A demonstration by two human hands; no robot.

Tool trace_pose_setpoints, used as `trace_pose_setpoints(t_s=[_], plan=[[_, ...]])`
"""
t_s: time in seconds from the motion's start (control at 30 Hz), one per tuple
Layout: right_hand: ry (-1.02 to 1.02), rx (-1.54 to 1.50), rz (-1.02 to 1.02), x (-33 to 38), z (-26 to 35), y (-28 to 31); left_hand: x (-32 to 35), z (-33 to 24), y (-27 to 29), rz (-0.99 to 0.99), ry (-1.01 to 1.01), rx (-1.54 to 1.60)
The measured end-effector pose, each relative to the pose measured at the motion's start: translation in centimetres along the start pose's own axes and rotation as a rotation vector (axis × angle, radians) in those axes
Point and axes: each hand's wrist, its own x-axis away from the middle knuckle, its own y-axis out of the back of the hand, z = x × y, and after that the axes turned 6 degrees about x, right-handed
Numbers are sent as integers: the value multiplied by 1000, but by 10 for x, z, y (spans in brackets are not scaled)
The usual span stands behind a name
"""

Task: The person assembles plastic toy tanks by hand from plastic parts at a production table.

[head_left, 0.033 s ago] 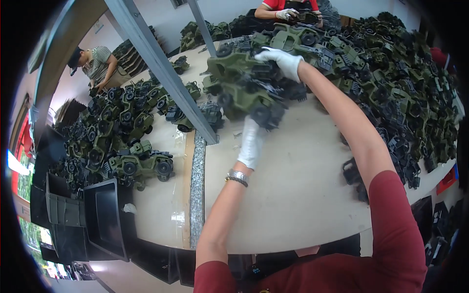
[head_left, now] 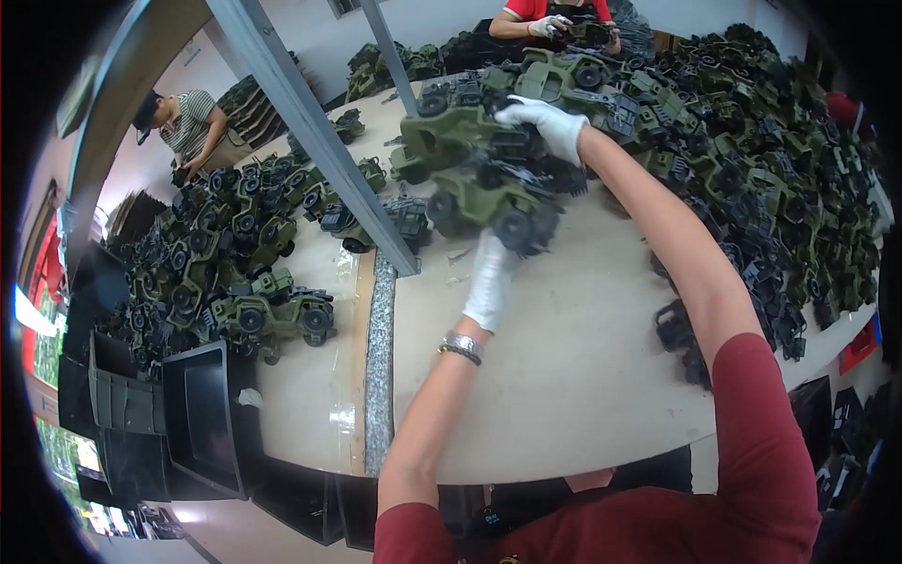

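Observation:
My left hand (head_left: 490, 282), in a white glove, is closed on a green toy jeep (head_left: 482, 209) with black wheels, held up over the table. Its fingers are hidden behind the jeep, which is blurred. My gloved right hand (head_left: 550, 124) reaches farther out, its fingers curled over the end of a second green toy jeep (head_left: 446, 139). That jeep is just beyond the first one, and the two overlap in view. Black parts hang beside them below my right hand.
A big heap of toy jeeps (head_left: 752, 169) covers the right side, another pile (head_left: 225, 226) the left. A grey metal post (head_left: 319, 141) rises left of my hands. Black bins (head_left: 202, 414) stand at lower left. Two co-workers handle parts, one far left, one across the table (head_left: 554, 19).
My left hand and its toy jeep have shifted slightly right and down. My right hand has moved very slightly the same way.

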Motion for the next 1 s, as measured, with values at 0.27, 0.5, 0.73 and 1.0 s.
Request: trace_pose_setpoints(t_s=[0.27, 0.5, 0.73, 1.0], plan=[[-19, -151, -111, 168, 29, 2, 91, 24, -77, 86, 172, 153], [-29, 473, -248, 297, 53, -43, 139, 14, -132, -326, 269, 184], [614, 959, -431, 352, 14, -73, 170, 24, -130, -453, 182, 73], [249, -251, -800, 392, -11, -97, 178, -12, -73, -664, 151, 122]])
